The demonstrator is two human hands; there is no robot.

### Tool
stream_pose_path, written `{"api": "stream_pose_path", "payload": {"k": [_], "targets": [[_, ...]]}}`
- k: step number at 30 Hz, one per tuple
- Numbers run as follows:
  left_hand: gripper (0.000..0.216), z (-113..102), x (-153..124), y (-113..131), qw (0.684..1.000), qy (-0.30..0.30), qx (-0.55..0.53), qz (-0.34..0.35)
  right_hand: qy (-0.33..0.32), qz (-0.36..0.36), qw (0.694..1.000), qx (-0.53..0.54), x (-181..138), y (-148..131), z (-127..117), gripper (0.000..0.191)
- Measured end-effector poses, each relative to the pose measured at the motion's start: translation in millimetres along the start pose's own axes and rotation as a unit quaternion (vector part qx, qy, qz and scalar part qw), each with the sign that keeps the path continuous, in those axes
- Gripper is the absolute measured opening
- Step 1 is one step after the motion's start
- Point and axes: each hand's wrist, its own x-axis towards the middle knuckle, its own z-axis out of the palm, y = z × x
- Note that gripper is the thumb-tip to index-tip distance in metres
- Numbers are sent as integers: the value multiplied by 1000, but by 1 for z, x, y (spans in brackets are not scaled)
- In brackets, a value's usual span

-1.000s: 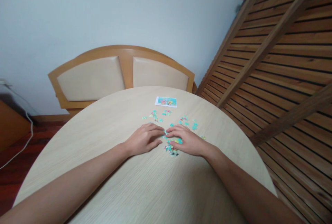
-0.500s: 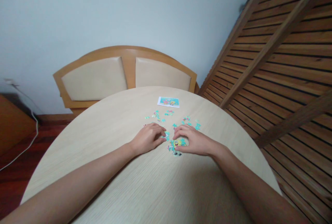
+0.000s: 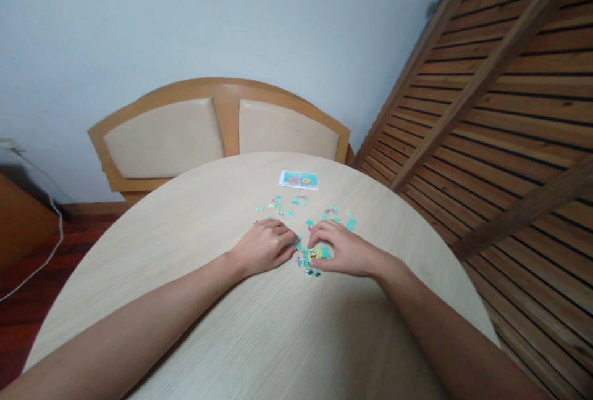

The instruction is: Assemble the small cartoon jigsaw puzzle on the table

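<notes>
A partly joined jigsaw puzzle section [image 3: 317,254] with a yellow cartoon figure lies on the table. My right hand [image 3: 345,249] curves over its right side, thumb on its lower part and fingertips at its upper edge. Just left of it, my left hand [image 3: 266,244] has its fingers bent down on a small teal puzzle piece [image 3: 299,242], mostly covered by the fingertips. Beyond my hands are loose puzzle pieces [image 3: 277,202] on the left and more teal pieces [image 3: 351,224] on the right, some partly hidden behind my fingers.
A picture card [image 3: 299,180] with a pink and a yellow figure lies toward the far side of the round wooden table [image 3: 194,313]. Behind it stands a padded wooden headboard [image 3: 227,119]. Wooden slats [image 3: 500,116] lean at the right, and a white cable [image 3: 59,227] hangs at the left.
My left fingers have closed down over the teal piece, which showed more between thumb and fingers before. My right hand keeps nearly the same pose. The view has shifted slightly.
</notes>
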Motion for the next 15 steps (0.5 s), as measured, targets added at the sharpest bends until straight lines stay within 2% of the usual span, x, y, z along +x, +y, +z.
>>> {"api": "stream_pose_path", "payload": {"k": [15], "targets": [[26, 0, -1, 0, 1000, -10, -10, 5, 11, -14, 1000, 1, 1, 0, 1, 20]]}}
